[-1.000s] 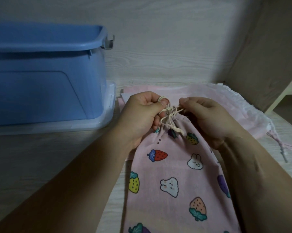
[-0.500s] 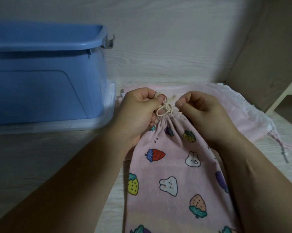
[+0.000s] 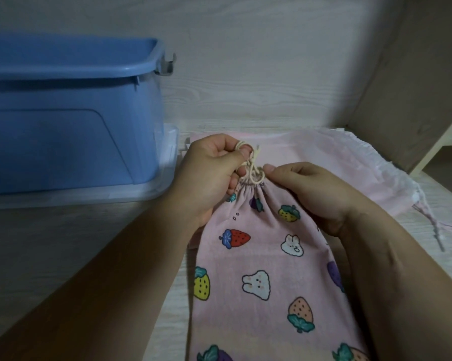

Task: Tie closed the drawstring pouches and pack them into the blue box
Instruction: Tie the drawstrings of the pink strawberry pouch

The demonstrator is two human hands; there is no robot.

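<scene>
Midway through a knot, the fingers of the left hand pinch a loop of cream drawstring. The right hand pinches the cord opposite, at the gathered neck of a pink strawberry-and-rabbit pouch lying on the pale wood-grain surface. More pink pouches, apparently untied, lie just behind. The blue box stands to the left on a clear lid. Its inside is hidden, so packing progress cannot be judged.

Cinched pink pouch beside blue box
</scene>
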